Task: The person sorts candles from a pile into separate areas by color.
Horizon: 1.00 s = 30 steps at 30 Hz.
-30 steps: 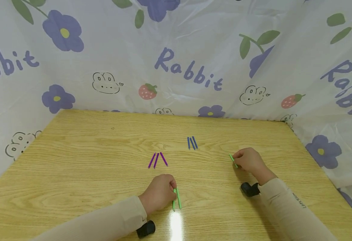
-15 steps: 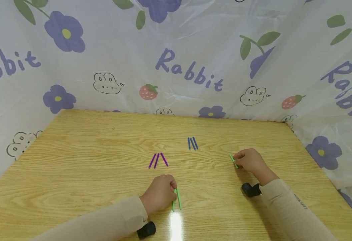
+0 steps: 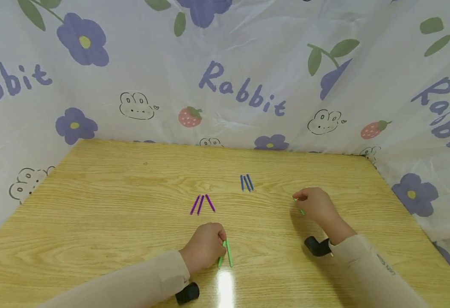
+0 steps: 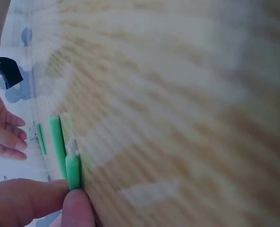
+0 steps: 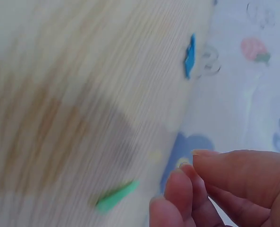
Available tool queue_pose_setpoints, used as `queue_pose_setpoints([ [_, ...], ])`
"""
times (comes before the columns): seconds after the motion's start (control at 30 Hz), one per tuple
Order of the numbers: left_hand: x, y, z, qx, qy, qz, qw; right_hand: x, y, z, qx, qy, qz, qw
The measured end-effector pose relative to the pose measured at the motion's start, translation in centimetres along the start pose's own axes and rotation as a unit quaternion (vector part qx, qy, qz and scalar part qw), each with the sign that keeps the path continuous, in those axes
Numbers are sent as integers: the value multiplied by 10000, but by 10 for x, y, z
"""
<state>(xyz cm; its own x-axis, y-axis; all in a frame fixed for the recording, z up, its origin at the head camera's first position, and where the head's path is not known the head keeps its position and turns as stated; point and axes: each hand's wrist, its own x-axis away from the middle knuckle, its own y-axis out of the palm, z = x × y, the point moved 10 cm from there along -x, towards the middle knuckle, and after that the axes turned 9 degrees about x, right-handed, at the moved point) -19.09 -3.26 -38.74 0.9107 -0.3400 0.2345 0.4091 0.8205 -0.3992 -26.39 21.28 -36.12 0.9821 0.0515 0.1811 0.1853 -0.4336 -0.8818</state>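
My left hand (image 3: 204, 247) pinches a thin green stick (image 4: 73, 172) with a pale tip between thumb and finger, low over the table. Close beside it lies a second green stick (image 3: 229, 254). Farther right, my right hand (image 3: 319, 208) hovers above a third green stick (image 5: 117, 196). The right wrist view shows that stick on the wood, apart from the fingertips. Nothing is between the right thumb and fingers, which are bent and near each other. Three purple sticks (image 3: 200, 205) lie ahead of the left hand, and three blue sticks (image 3: 246, 183) lie farther back.
The wood-grain table (image 3: 113, 201) ends at a white printed sheet (image 3: 163, 85) behind it and at the sides. A black wrist device (image 3: 318, 247) hangs below the right wrist, another black device (image 3: 187, 294) below the left.
My right hand has let go of its green stick and lifted slightly off it. The left hand stays in place, with the lower end of its stick swung slightly left.
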Motion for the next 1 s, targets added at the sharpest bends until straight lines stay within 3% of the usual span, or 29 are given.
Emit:
queue_pose_setpoints([
  [0.47,2,2,2,-106,25,-14,9999,22,26,-57,55,-719,-145,9973],
  [0.63,1,4,3,-330,57,-48,9994,28,34,-69,78,-858,-118,9962],
  [1.0,2,5,2,-275,-98,-66,9996,38,56,-87,-90,-973,-248,9949],
])
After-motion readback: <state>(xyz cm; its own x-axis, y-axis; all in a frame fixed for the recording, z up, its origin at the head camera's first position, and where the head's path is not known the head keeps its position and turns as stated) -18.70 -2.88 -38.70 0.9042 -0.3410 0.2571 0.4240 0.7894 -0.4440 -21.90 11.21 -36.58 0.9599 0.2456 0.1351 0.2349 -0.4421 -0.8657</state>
